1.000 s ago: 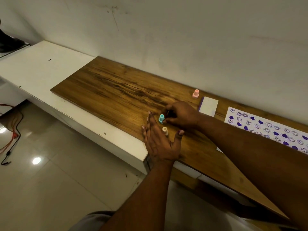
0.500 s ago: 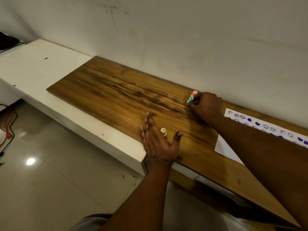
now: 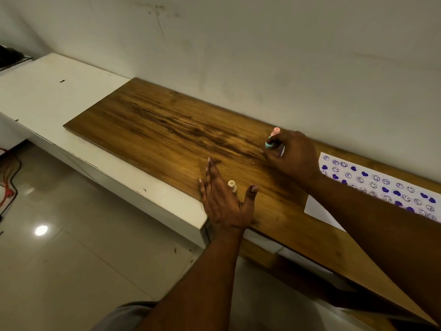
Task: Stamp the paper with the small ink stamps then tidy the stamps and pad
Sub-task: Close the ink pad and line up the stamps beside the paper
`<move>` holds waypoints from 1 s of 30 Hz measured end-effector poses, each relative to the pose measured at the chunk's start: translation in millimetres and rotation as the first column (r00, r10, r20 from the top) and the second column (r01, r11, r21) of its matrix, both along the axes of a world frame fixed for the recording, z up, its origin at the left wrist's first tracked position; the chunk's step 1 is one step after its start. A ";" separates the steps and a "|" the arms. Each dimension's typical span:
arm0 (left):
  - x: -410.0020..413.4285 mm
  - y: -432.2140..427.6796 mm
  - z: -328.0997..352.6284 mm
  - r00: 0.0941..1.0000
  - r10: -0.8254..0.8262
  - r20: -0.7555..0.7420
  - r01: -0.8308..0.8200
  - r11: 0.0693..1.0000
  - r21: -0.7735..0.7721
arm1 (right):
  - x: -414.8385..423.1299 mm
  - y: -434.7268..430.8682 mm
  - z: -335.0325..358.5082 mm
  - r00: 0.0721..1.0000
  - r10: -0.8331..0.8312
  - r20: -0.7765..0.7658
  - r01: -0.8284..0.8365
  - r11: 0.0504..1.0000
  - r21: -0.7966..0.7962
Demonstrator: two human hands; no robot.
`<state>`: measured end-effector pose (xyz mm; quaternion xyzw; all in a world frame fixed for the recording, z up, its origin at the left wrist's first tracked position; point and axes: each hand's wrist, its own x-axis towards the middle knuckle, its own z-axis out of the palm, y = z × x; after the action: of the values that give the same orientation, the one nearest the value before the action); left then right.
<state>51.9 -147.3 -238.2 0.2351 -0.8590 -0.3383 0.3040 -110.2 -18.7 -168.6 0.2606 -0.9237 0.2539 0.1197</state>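
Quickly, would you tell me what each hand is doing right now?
Left hand: open, flat on the wooden board, beside the cream stamp.
Right hand: closed on the teal stamp.

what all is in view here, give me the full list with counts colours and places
teal stamp: 1, teal, in the right hand's grip, near the wall
pink stamp: 1, pink, on the board by the wall, just behind the teal stamp
cream stamp: 1, cream, upright on the board near its front edge, between the left hand's thumb and fingers
paper: 1, white with purple smiley and heart prints, on the board at right
board: 1, brown wood, on the counter along the wall
counter: 1, white, left of and under the board
cables: orange and black, on the floor at far left
left hand: 1, open, flat at the board's front edge
right hand: 1, closed on the teal stamp
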 end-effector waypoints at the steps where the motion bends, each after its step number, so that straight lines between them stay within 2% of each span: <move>1: 0.0 1.0 -0.8 1.000 0.001 0.003 -0.001 1.000 0.004 | 7.7 0.6 -0.8 0.999 0.044 -0.012 -0.043 0.998 0.034; 3: 0.1 2.7 -1.7 1.000 0.005 0.000 -0.005 1.000 0.008 | 22.3 0.5 -0.6 0.980 0.171 0.103 -0.174 0.985 0.018; 5: 1.7 2.7 -1.8 1.000 0.011 -0.006 -0.011 1.000 0.009 | 35.9 -4.4 0.2 0.893 0.352 0.281 -0.370 0.929 0.010; 6: 2.7 2.5 -1.8 1.000 0.011 -0.008 -0.011 1.000 0.007 | 41.6 -8.3 -0.8 0.850 0.419 0.319 -0.458 0.887 0.055; 8: 4.3 3.3 -0.5 1.000 0.004 -0.014 -0.004 1.000 0.000 | 52.1 -17.6 -3.8 0.818 0.483 0.312 -0.535 0.838 0.105; 12: 6.6 7.3 5.7 1.000 -0.005 -0.021 0.005 1.000 0.000 | 61.2 -31.6 -7.6 0.821 0.487 0.297 -0.531 0.843 0.084; 14: 6.4 7.9 9.0 1.000 -0.009 -0.010 0.009 1.000 0.011 | 57.1 -33.8 -8.8 0.853 0.432 0.292 -0.477 0.873 0.104; 18: 4.9 5.4 11.5 1.000 -0.012 0.006 0.012 1.000 0.000 | 36.6 -33.1 -9.0 0.983 0.094 0.158 -0.122 0.977 0.175; 22: 6.3 4.9 9.1 1.000 -0.022 0.014 0.021 1.000 0.019 | 17.9 -24.1 -10.5 0.981 -0.178 0.077 0.144 0.934 0.326; 25: 4.7 2.9 7.5 1.000 -0.019 0.020 0.019 1.000 0.020 | 10.9 -20.0 -11.7 0.962 -0.270 0.041 0.240 0.907 0.345; 30: 5.5 1.7 4.7 1.000 -0.012 0.020 0.012 1.000 0.012 | 12.4 -19.4 -12.1 0.956 -0.287 0.055 0.252 0.906 0.339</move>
<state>57.4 -145.6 -233.6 0.2350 -0.8613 -0.3428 0.2922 -97.8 -38.1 -180.7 0.1332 -0.9851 0.0907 0.0603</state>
